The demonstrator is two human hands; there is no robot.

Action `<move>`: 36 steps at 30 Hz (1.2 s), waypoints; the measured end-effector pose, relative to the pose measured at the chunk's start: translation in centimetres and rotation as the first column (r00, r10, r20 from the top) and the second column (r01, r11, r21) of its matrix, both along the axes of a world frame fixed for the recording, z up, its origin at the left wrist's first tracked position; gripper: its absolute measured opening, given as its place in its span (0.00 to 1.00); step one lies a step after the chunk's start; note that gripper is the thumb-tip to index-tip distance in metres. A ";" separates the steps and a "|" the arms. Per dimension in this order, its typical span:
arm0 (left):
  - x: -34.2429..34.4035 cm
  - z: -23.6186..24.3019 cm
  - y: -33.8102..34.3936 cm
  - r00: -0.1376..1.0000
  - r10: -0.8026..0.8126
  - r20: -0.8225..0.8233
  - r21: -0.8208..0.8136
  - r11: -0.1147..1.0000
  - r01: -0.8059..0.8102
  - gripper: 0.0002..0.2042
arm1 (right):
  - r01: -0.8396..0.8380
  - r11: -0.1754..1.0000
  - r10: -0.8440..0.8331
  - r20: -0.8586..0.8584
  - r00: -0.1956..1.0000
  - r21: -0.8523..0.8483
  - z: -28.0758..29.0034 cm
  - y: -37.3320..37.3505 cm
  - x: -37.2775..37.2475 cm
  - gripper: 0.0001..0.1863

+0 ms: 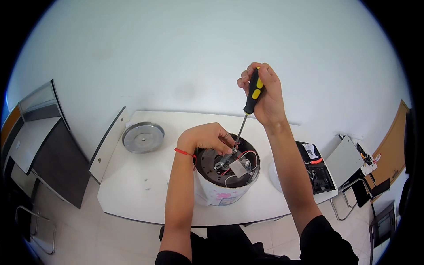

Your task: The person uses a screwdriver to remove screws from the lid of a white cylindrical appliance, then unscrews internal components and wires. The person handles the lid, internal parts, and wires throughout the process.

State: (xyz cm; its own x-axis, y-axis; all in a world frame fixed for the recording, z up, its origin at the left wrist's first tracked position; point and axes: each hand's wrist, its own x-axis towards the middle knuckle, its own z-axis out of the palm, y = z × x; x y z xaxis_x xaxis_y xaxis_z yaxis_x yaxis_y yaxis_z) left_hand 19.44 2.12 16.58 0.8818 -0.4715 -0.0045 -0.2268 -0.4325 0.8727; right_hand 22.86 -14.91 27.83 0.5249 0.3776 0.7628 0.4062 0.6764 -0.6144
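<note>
A white cylindrical appliance body (216, 194) with a pink flower print stands on the table, its top exposed. Inside are red and white wires, a pale rectangular part (239, 168) and metal fittings. My right hand (268, 95), raised above it, is wrapped round the black and yellow handle of a screwdriver (254, 95). The screwdriver's shaft slants down into the body. My left hand (207, 136) reaches over the rim from the left, fingers pinched by a small metal part (234, 151) near the shaft's lower end. What those fingers grip is partly hidden.
A round metal cover (143, 138) lies on the white table (132, 190) at the left. To the right, behind my right forearm, is an open black tool case (322, 179). Chairs and other desks stand on both sides; a wall rises behind the table.
</note>
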 end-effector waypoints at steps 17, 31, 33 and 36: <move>-1.1 1.4 -1.0 0.997 0.070 0.024 -0.063 0.996 -0.069 0.12 | 0.082 0.986 -0.072 -0.073 0.995 0.148 -1.6 -1.0 -1.1 0.16; -2.4 2.5 -3.3 0.893 0.181 0.411 0.223 0.930 -0.292 0.16 | 0.360 0.925 -0.361 -0.018 0.933 0.121 -2.8 -0.9 -1.1 0.14; -2.0 2.4 -3.7 0.878 0.173 0.447 0.238 0.923 -0.303 0.16 | 0.250 0.960 -0.247 -0.044 0.968 0.124 -2.5 -1.8 -0.7 0.14; -2.2 2.6 -3.8 0.868 0.167 0.469 0.263 0.911 -0.317 0.15 | 0.312 0.942 -0.305 -0.069 0.950 0.127 -2.2 -1.7 -0.8 0.15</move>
